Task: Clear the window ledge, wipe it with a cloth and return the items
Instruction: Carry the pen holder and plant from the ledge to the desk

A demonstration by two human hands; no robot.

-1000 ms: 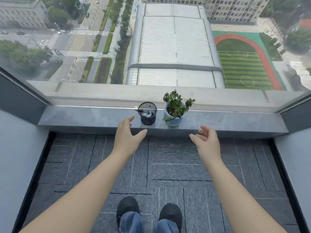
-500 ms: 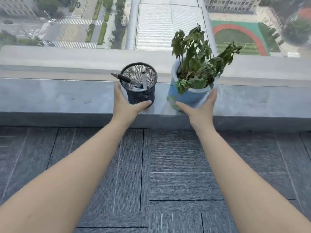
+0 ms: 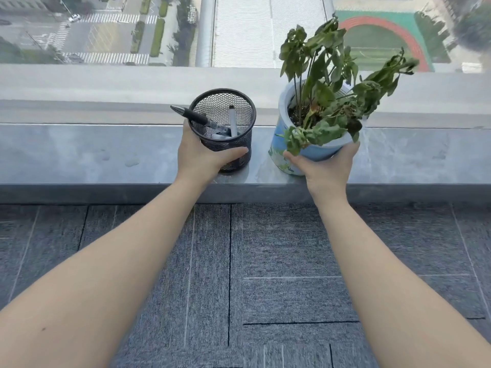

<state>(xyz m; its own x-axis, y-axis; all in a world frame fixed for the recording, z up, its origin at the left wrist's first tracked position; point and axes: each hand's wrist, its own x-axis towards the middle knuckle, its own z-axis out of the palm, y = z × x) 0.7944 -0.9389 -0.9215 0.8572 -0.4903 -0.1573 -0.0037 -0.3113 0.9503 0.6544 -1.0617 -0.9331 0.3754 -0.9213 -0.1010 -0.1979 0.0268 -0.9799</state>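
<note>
Head view looks down at a grey window ledge [image 3: 79, 152] with two items on it, side by side near the middle: one black mesh pen holder [image 3: 225, 128] on the left and one potted plant [image 3: 313, 123] on the right, close together but not touching. The left hand [image 3: 202, 158] wraps the pen holder from its near left side, thumb across the front wall and fingers curled round the far side, out of sight. The right hand [image 3: 324, 166] clasps the blue pot low down, thumb on the front left and fingers round the right wall.

Each item stands directly ahead of the hand that holds it, its long axis roughly upright; the pot looks slightly tilted to the left, and its base may already be off the ledge, though the angle leaves that unsure. So the coming move is probably a straight lift up and back toward the body, both hands together.

Count: one holder, with two pens that I can make out, one dark and leaning out over the left rim [image 3: 194, 116], one pale and nearly upright [image 3: 232, 120]; one plant, its leaves drooping. No cloth is in view. The ledge shows a few pale water marks left of the holder.
</note>
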